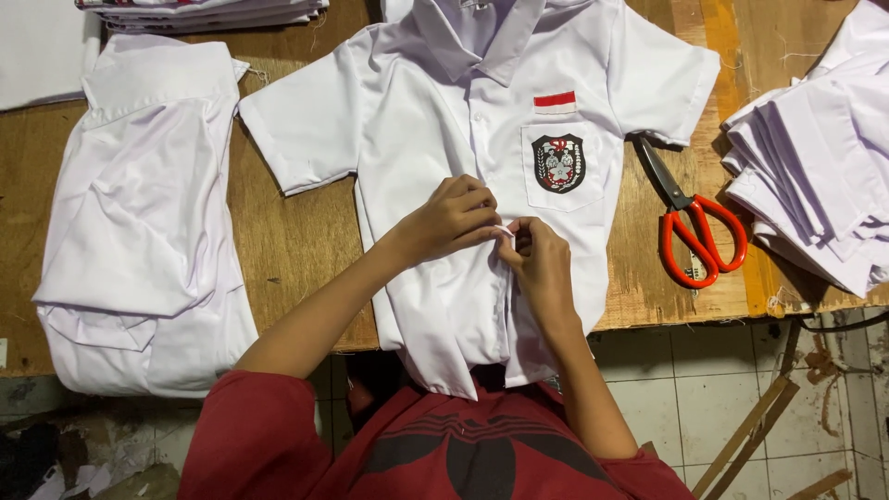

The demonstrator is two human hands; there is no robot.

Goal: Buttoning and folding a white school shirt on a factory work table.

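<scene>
- A white short-sleeved shirt (435,120) lies face up on the wooden table (287,241), collar away from the person, its hem hanging over the near edge.
- The left hand (451,220) and right hand (540,262) meet at the shirt's front placket, about mid-height.
- Both hands pinch the placket edge, fingertips touching each other over the fabric.
- A chest pocket (559,165) carries a dark crest, with a small red-and-white patch just above it.
- Red-handled scissors (690,222) lie just beside the shirt, blades closed.
- A folded white garment (139,222) rests to the left.
- 1 stack of folded white cloth (815,157) sits at the right edge.
</scene>
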